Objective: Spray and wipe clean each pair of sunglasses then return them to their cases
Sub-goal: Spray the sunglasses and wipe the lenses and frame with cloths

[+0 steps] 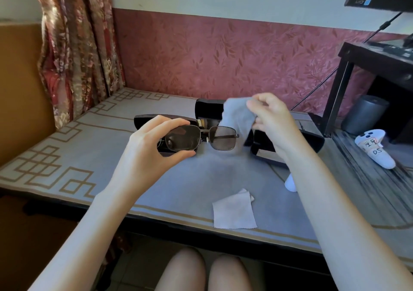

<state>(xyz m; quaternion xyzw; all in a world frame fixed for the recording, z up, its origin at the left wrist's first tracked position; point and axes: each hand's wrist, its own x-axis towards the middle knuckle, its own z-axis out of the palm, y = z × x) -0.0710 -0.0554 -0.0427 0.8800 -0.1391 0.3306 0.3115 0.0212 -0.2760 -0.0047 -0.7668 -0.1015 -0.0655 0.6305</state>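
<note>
Left hand (pixel 154 144) pinches the sunglasses (pixel 199 137) by one lens rim, thumb under, fingers over, held above the table (pixel 67 147). Right hand (pixel 271 121), just beside, grips a grey cloth (pixel 237 116) bunched against the other lens.

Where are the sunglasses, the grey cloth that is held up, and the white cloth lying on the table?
sunglasses (pixel 223 138): head view, on the lens at the picture's right.
grey cloth (pixel 237 116): head view, middle of the hanging fabric.
white cloth (pixel 234 212): head view, centre of the flat square.
</note>
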